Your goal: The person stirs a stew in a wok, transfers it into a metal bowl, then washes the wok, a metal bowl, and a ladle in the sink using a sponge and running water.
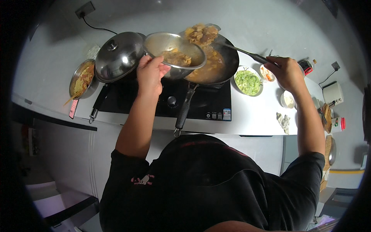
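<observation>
My left hand (152, 72) grips the near rim of a stainless steel mixing bowl (200, 62), tilted beside and partly over a wok. Inside the bowl lie some brown cooked pieces (176, 58). My right hand (282, 71) is closed around the dark handle of a long cooking ladle or turner (246, 52). Its head carries a heap of brown chunks (202, 34), raised over the far edge of the bowl and the wok. In the black wok (232, 62), brown broth with chunks (210, 65) shows below.
Left of the bowl, a lidded pan (123, 55) sits on the black cooktop (203, 104). A metal bowl of food with chopsticks (84, 81) stands further left. To the right are a bowl of chopped green vegetables (247, 82), small bowls and a crumpled cloth (283, 122).
</observation>
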`<action>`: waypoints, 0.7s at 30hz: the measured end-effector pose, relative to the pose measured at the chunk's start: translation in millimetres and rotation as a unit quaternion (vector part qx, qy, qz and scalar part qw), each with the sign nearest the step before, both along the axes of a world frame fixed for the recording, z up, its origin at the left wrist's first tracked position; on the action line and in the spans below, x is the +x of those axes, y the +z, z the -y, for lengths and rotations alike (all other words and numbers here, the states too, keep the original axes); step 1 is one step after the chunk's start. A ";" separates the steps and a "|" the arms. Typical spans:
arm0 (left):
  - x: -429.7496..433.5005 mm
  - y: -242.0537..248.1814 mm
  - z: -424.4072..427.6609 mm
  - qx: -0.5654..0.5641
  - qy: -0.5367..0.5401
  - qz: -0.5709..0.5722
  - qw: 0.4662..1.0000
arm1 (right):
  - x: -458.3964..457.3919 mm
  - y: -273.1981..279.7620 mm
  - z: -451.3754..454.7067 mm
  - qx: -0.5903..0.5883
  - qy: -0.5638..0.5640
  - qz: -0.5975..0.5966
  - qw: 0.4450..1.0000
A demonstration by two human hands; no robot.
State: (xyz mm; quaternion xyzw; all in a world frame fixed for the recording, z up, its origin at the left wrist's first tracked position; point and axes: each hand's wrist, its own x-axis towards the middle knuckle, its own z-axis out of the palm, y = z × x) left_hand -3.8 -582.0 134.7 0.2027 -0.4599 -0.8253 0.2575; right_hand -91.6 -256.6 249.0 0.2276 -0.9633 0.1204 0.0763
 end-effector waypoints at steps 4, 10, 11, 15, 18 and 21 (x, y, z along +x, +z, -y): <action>-10.7 -10.1 -8.1 0.072 -0.024 -0.034 0.997 | 22.3 -4.5 13.3 0.079 0.021 -0.067 0.994; -12.4 -24.3 -13.6 0.105 -0.014 -0.039 0.994 | 32.9 -18.7 5.1 0.139 0.106 -0.365 0.915; -12.1 -28.7 -12.7 0.115 -0.014 -0.043 0.992 | 32.0 -16.3 3.4 0.129 0.099 -0.367 0.916; 0.7 -32.0 -6.9 0.117 -0.007 -0.072 0.990 | 26.3 1.8 3.8 0.058 0.003 -0.202 0.978; 14.1 -36.5 5.5 0.095 -0.002 -0.101 0.990 | 16.9 18.5 8.4 0.082 -0.071 -0.115 0.987; 36.3 -31.1 15.2 0.068 0.006 -0.096 0.993 | -4.7 18.3 18.7 0.215 -0.097 -0.055 0.970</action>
